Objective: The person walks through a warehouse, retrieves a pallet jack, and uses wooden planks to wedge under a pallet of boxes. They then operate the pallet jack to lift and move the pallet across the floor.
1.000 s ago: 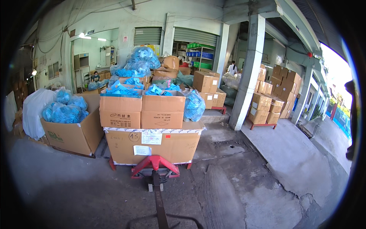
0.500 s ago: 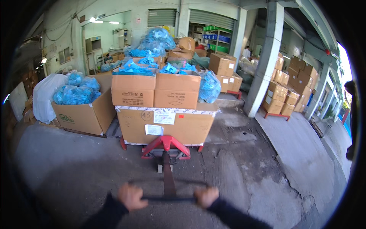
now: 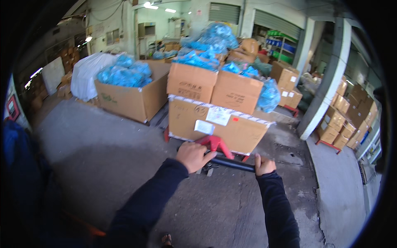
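Observation:
Both hands are on the black handle bar (image 3: 233, 163) of a red pallet jack (image 3: 215, 143). My left hand (image 3: 192, 157) wraps the bar's left end, its thumb lying along the top. At the right end, the fingers of my right hand (image 3: 265, 164) are closed round the bar. Beyond the handle stands a large cardboard box (image 3: 244, 131) with white-taped edges, raised on red supports. Two smaller cartons, a left one (image 3: 191, 84) and a right one (image 3: 237, 91), rest on top with blue plastic pieces showing. My hands hide part of the jack.
To the left, an open carton (image 3: 124, 101) holds blue plastic bags beside a white-wrapped stack (image 3: 89, 76). A concrete pillar (image 3: 326, 78) and stacked cartons (image 3: 331, 126) stand at the right, by a raised concrete strip (image 3: 337, 182). A dark blue shape (image 3: 20, 157) lies at the left edge.
The handle and both hands have gone up in the picture, closer to the big box. My view has turned left, so the boxes appear farther right.

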`<state>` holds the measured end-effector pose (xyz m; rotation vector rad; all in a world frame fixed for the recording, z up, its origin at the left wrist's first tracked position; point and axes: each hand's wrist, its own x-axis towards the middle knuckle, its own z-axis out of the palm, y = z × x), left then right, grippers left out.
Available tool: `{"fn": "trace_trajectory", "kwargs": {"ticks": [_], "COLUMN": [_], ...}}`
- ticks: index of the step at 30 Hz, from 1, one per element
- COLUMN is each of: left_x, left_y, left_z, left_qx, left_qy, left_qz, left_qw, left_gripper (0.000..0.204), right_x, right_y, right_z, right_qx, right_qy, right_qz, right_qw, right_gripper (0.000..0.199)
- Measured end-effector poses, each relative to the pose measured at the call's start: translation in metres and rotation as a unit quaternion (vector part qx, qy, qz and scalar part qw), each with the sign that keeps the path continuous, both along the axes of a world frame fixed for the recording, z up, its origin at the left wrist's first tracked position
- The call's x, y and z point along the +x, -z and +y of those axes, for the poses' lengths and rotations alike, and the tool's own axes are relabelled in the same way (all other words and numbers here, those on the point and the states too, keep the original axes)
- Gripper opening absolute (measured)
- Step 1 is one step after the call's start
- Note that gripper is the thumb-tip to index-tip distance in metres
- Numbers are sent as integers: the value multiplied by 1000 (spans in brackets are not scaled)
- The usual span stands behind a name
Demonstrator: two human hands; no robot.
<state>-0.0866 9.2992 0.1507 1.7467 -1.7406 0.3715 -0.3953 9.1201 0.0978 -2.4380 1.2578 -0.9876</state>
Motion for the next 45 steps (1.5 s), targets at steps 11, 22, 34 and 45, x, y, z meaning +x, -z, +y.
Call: {"fn": "trace_trajectory", "kwargs": {"ticks": [11, 22, 34, 45], "left_x": [-74, -31, 3, -87], "left_y": [198, 89, 71, 187], "left_z": [205, 107, 47, 268], "left_qx": [421, -65, 9, 339], "left_qy": [130, -88, 45, -17], "left_qz": [128, 58, 68, -5], "left_qw": [888, 992, 997, 940], "left_gripper": [42, 40, 46, 58], "right_x": [-82, 2, -40, -52], "right_y": [365, 80, 127, 299], "right_z": [248, 117, -1, 323], "right_qx": [415, -149, 234, 108], "right_qy": [-245, 61, -237, -92], "right_qz": [480, 44, 234, 206], "right_qw": [733, 986, 913, 968], "right_gripper": [36, 32, 42, 34]}}
